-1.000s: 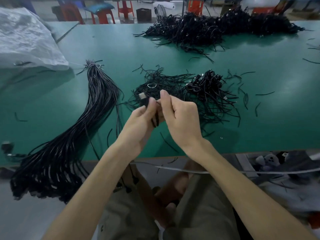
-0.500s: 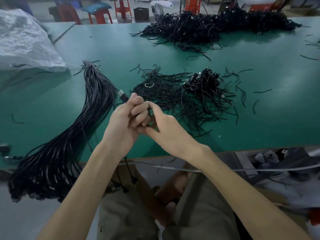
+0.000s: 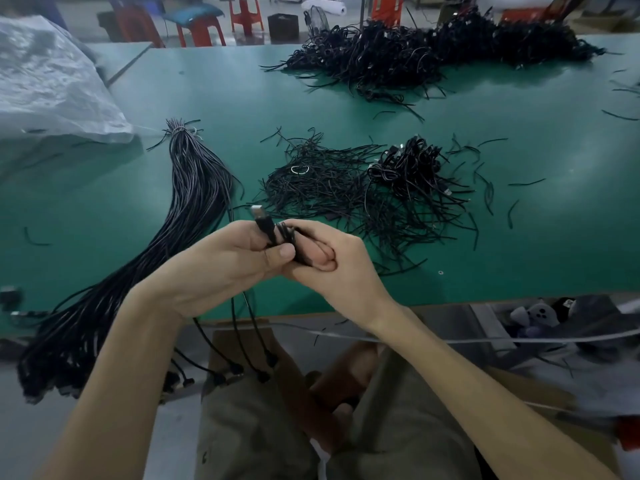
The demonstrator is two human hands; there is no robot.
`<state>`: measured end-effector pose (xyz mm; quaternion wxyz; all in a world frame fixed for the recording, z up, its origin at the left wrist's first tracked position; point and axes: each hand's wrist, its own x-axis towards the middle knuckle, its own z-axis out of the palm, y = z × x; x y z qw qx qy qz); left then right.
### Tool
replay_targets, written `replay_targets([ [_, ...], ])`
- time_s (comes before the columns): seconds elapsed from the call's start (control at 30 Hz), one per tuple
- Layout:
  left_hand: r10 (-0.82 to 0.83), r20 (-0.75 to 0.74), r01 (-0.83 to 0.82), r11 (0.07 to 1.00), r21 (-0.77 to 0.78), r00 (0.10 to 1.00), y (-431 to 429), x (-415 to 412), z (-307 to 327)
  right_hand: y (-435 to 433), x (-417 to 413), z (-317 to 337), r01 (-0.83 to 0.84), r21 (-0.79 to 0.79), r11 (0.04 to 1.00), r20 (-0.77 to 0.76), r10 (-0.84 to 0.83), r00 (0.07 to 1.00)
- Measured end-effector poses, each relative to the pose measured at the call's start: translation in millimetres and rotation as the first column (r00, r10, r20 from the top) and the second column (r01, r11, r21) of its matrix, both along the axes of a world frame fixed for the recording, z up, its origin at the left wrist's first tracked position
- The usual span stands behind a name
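Above the near edge of the green table (image 3: 104, 209), my left hand (image 3: 225, 265) grips a coiled black USB cable (image 3: 277, 235). Its silver plug (image 3: 258, 211) sticks up past my fingers. My right hand (image 3: 332, 261) is curled round the same coil from the right, thumb tucked against it. Several cable ends with dark plugs (image 3: 263, 375) hang below my hands over my lap.
A long tied bundle of black cables (image 3: 187, 188) lies to the left and droops over the table edge. Loose black ties (image 3: 322, 181) and coiled cables (image 3: 412, 164) lie ahead, a big cable heap (image 3: 433, 53) at the back. A white plastic bag (image 3: 48, 84) sits far left.
Both hands have drawn together low over the table edge, with the coil now bunched between them and the plug pointing up. My right hand has turned palm inward around the cable.
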<state>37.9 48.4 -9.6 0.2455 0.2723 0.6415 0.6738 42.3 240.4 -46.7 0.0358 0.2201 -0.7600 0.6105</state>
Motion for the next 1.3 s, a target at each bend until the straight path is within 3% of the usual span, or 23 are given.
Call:
replay_targets([
  [0.07,0.026,-0.028,-0.026,1.0,-0.013,0.999,-0.7,3.1,4.7,-3.8,5.8,-2.4,0.045,-0.026,0.999,-0.068,-0.046,0.997],
  [0.2,0.218,-0.106,-0.225,0.972,-0.066,0.97,5.5,4.7,-4.7,-4.3,5.6,-3.6,0.122,-0.044,0.992,-0.028,-0.124,0.992],
  [0.3,0.313,-0.163,-0.335,0.933,-0.134,0.936,12.2,6.0,-13.1,-1.8,0.6,-7.4,0.137,0.109,0.985,-0.055,-0.131,0.99],
  [0.43,0.295,-0.306,-0.389,0.866,-0.314,0.905,23.6,8.7,-16.2,-1.6,-4.8,-11.5,0.1,0.423,0.901,-0.135,-0.046,0.99],
  [0.6,0.335,-0.382,-0.488,0.754,-0.439,0.861,32.5,7.2,-17.7,3.0,-8.4,-6.0,0.061,0.538,0.841,-0.135,0.014,0.991],
  [0.87,0.321,-0.351,-0.458,0.772,-0.441,0.88,30.4,9.2,-20.3,2.5,-1.2,-2.1,-0.037,0.59,0.807,-0.021,0.061,0.998],
  [1.1,0.538,-0.117,-0.548,0.792,-0.268,0.835,34.2,14.5,-35.8,2.9,-3.6,-10.1,0.079,0.738,0.67,-0.144,0.042,0.989],
  [1.3,0.576,-0.102,-0.584,0.788,-0.195,0.811,32.1,12.5,-39.0,11.6,-4.2,-9.1,-0.027,0.556,0.831,0.047,0.0,0.999],
])
